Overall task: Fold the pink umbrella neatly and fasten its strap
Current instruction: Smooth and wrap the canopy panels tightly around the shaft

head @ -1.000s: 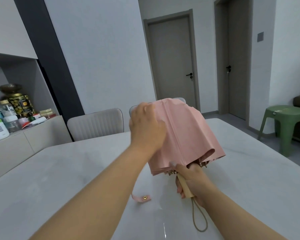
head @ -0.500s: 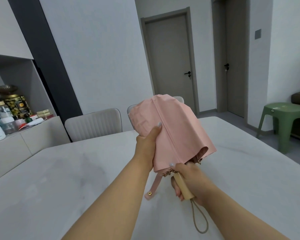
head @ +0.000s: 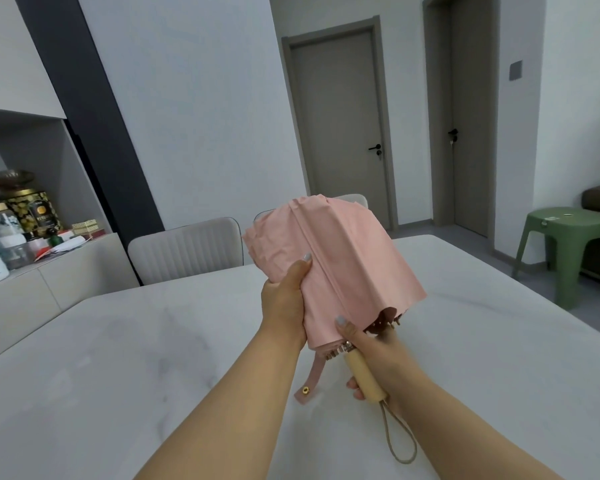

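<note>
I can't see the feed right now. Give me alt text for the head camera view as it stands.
Two bare hands hold a collapsed pink fabric umbrella above a pale marble-look table: the left hand grips its gathered canopy, the right hand holds the light wooden handle. The pink strap with a brass snap hangs loose, unfastened; a beige cord loop trails from the handle.

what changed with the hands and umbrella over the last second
The left hand came off the top of the pink umbrella and now grips the gathered canopy from its left side. The right hand stays on the wooden handle; the strap still hangs unfastened.
</note>
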### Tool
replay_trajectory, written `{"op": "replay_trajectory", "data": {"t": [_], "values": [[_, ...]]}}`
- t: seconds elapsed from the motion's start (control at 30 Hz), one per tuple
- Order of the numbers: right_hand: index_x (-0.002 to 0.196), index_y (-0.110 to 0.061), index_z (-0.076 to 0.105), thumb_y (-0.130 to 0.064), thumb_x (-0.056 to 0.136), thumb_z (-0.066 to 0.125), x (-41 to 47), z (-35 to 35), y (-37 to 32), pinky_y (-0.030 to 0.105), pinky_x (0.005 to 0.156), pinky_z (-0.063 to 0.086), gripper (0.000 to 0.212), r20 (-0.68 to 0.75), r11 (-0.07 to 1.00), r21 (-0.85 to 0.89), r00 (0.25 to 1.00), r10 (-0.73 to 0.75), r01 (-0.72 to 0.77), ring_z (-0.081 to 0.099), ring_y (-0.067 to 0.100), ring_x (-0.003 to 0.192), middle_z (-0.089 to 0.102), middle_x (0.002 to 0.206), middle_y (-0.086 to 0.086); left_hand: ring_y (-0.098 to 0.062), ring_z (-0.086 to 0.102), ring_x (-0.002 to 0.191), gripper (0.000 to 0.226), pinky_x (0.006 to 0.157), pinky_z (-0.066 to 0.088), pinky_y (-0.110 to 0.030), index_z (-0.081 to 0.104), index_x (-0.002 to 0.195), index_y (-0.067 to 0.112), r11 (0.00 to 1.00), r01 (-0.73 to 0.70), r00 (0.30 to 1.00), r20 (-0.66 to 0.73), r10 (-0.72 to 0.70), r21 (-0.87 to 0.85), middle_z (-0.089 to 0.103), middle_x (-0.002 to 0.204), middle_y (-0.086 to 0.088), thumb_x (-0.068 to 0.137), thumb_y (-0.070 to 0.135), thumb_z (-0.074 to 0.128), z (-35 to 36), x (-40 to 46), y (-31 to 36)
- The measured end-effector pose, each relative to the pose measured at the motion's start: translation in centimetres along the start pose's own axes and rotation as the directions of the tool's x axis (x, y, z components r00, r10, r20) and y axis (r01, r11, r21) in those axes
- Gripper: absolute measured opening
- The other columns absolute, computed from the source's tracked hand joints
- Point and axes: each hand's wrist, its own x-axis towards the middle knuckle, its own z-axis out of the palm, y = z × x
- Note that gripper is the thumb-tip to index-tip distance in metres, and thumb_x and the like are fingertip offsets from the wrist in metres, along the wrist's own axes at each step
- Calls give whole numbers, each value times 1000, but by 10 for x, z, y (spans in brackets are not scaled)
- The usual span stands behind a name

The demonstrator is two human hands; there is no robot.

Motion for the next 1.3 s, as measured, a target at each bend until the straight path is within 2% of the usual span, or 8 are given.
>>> {"op": "replay_trajectory", "data": {"t": [0.23, 0.6, 0.73, 0.87, 1.0, 1.13, 1.17, 1.3], "values": [[99, -7, 58, -61, 49, 74, -9, -2, 2, 28, 46, 47, 75, 203, 999, -29, 979, 25, -19, 53, 20, 41, 55, 56, 11, -34, 71, 95, 60, 86, 56, -56, 64, 113, 9, 997, -53, 996, 73, 49, 50, 74, 104, -14, 66, 43, 81, 5, -4, -4], [92, 3, 66, -38, 82, 72, -6, -3, 3, 28, 43, 46, 42, 170, 981, -77, 972, -165, 180, 52, 17, 36, 54, 49, 13, -28, 70, 98, 75, 86, 57, -47, 59, 118, 15, 973, 4, 998, 66, -20, 232, 71, 112, -8, 70, 73, 66, -6, -2, 2], [92, -1, 66, -41, 80, 73, -6, -5, 3, 29, 46, 48, 42, 163, 970, -116, 967, -193, 213, 55, 19, 41, 55, 50, 11, -28, 40, 131, 81, 110, 35, -46, 44, 138, 11, 753, -261, 868, -195, 456, 604, 42, 140, -10, 74, 59, 60, -2, -2, 34], [82, -7, 69, -44, 77, 71, -6, -2, 3, 31, 48, 51, 38, 153, 944, -222, 965, -213, 243, 57, 20, 45, 56, 50, 10, -28, 41, 128, 31, 107, 33, -38, 61, 113, 9, 402, -589, 647, 112, 754, 701, 51, 129, -13, 94, 30, 49, 20, -1, 100], [82, -10, 68, -37, 81, 72, -6, 1, 5, 30, 48, 51, 27, 112, 926, -307, 975, -193, 219, 57, 23, 48, 57, 45, 5, -39, 58, 98, 47, 81, 45, -38, 64, 72, 4, 130, -504, 768, 374, 520, 854, 66, 87, -17, 97, 38, 43, 51, -2, 146], [74, -10, 69, -31, 84, 69, -9, 0, 3, 31, 48, 49, 23, 154, 930, -303, 973, -169, 210, 54, 22, 43, 57, 45, 9, -31, 62, 101, 35, 65, 35, -31, 64, 91, 5, 282, -355, 933, 320, 165, 891, 41, 122, 2, 85, 40, 62, 56, 2, 159], [72, -9, 70, -30, 84, 68, -10, 0, 2, 31, 48, 49, 24, 165, 930, -306, 973, -159, 204, 54, 21, 41, 56, 46, 10, -32, 52, 70, 25, 66, 33, -31, 62, 82, 8, 331, -374, 927, 348, 137, 866, 43, 80, 3, 80, 32, 66, 55, 3, 161], [81, -3, 71, -30, 85, 69, -7, -2, 2, 30, 46, 48, 27, 158, 946, -270, 977, -141, 181, 56, 24, 48, 57, 43, -1, -24, 39, 74, 12, 71, 37, -37, 53, 66, 16, 275, -354, 935, 342, 90, 894, 44, 77, -9, 69, 18, 64, 52, 8, 166]]}}
